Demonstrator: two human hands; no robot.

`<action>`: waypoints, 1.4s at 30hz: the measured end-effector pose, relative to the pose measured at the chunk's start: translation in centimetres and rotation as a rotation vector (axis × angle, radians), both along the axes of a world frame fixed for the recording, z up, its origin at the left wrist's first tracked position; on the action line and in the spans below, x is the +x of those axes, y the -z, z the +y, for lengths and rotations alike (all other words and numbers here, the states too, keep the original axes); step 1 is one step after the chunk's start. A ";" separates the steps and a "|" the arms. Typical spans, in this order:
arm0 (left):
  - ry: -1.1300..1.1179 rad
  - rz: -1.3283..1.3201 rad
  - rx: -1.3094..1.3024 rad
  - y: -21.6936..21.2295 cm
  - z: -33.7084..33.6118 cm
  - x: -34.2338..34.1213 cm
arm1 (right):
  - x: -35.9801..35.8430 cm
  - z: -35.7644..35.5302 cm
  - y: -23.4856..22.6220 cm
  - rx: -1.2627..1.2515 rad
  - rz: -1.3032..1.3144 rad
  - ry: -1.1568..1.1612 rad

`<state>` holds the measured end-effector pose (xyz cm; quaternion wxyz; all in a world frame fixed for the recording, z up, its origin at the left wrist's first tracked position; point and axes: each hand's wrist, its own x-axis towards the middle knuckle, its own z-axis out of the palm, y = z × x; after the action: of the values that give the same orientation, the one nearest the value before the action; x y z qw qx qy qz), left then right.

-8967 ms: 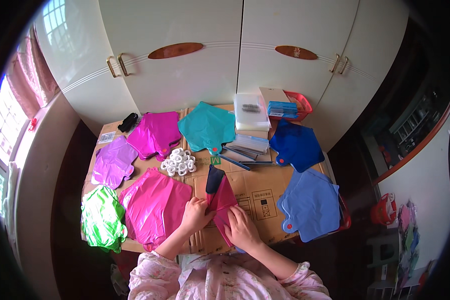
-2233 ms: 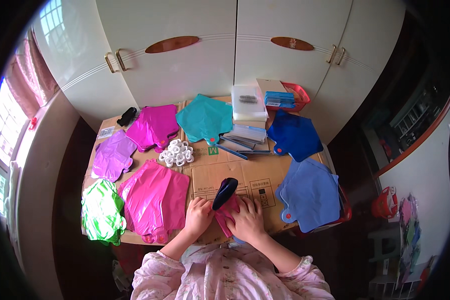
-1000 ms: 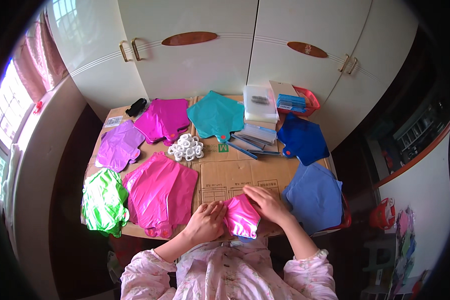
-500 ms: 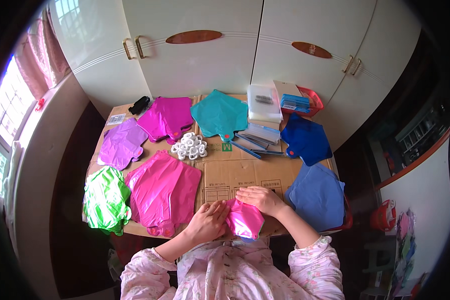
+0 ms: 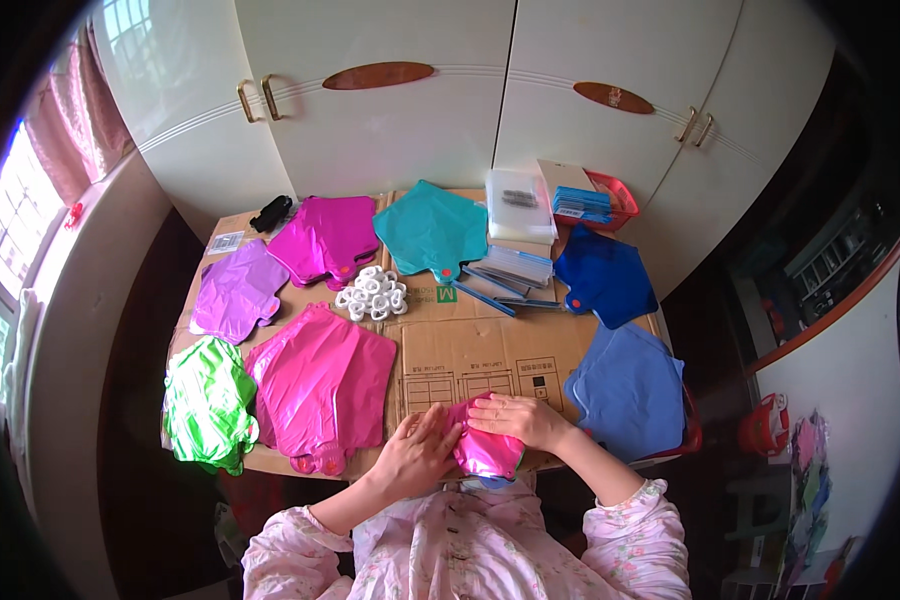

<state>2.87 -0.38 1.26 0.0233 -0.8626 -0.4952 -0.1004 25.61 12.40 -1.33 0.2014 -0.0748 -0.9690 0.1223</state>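
Observation:
A folded pink foil balloon (image 5: 490,453) lies at the table's front edge, right before my body, with a bit of blue showing under its lower end. My left hand (image 5: 420,450) rests on its left side, fingers stretched out. Across its upper part lies my right hand (image 5: 515,418), palm down with the fingers flat and pointing left. The fingertips of both hands nearly meet on the foil. Left of my hands is a large stack of flat pink foil balloons (image 5: 320,385); to the right lies a stack of light blue ones (image 5: 630,390).
Around the cardboard-covered table (image 5: 450,345) lie green (image 5: 208,400), lilac (image 5: 235,290), magenta (image 5: 322,235), teal (image 5: 432,228) and dark blue (image 5: 607,275) foil stacks. White rings (image 5: 373,295) form a pile. Clear bags (image 5: 520,208), blue-edged strips (image 5: 510,272) and a red basket (image 5: 625,200) stand at the back.
Both hands stay on the pink foil balloon. My right hand has slid slightly down and left over it, and its upper part now shows above the fingers. The whole view has shifted a little.

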 end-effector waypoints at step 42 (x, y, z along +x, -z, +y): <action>-0.287 -1.042 -0.403 -1.6 0.6 -0.2 | -1.2 -6.9 -3.1 -0.671 0.736 0.645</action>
<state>2.70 0.22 2.90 -0.3751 -0.6111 -0.5627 -0.4115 24.37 5.49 1.76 0.5165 -0.3776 -0.6723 0.3724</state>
